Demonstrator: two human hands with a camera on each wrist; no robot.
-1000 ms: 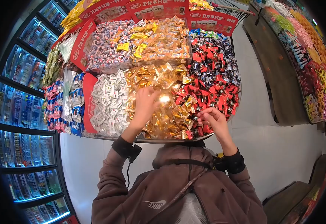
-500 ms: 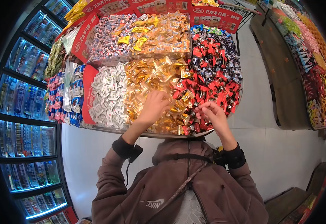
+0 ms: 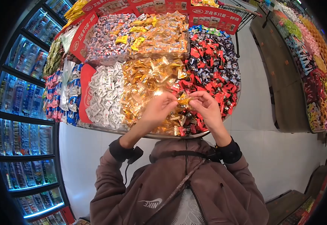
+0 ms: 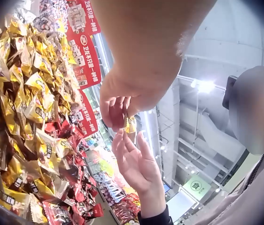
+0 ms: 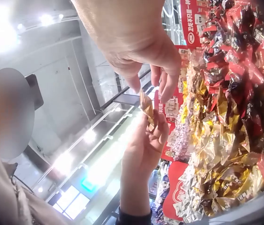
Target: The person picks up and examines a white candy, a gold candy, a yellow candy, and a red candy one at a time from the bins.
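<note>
- Pinching one end of a gold-wrapped sweet (image 3: 184,101) in the left hand (image 3: 158,109), fingers curling inward; meeting the other end with fingertips of the right hand (image 3: 208,110), leaving touch or pinch there impossible to tell.
- Holding the sweet between both hands, above the border of the gold heap (image 3: 144,77) and the red heap (image 3: 227,90).
- Probably weighing little and feeling slippery; calling, by judgement, for a light pinch at the flat wrapper ends, not a squeeze mid-body.
- Glinting with crinkled metallic film across the gold heap; showing toothed, flattened ends.
- Displaying small, matte-looking white packets (image 3: 105,90) beside it, flat red signs (image 3: 213,18) behind.
</note>
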